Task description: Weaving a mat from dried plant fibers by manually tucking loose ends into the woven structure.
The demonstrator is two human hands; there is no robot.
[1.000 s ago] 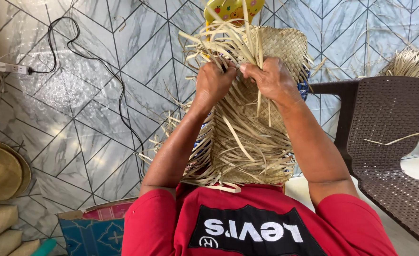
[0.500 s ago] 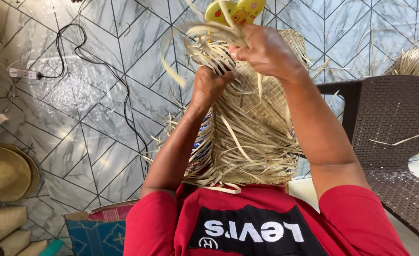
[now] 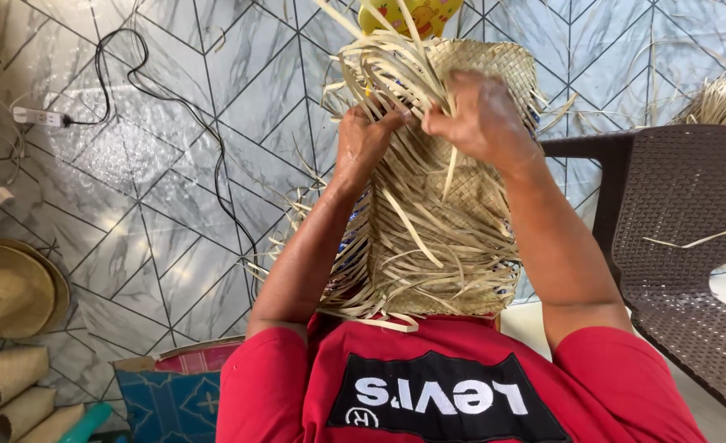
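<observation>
We hold a woven mat [image 3: 445,205] upright over our lap, against the red shirt [image 3: 453,385]. Left hand [image 3: 363,139]: fingers closed on loose straw strips [image 3: 396,74] at the mat's top edge. Right hand [image 3: 482,119]: fingers curled shut, pinching strips just beside the left. A brown wicker chair [image 3: 683,238] stands to the right; a straw hat [image 3: 6,287] lies on the tiled floor [image 3: 158,205], well apart

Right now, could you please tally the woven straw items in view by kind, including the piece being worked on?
Woven mat in progress, under the left hand and right hand: 1
Straw hats: 1
Rolled woven mats: 3
Loose straw bundle: 1
Total: 6
</observation>
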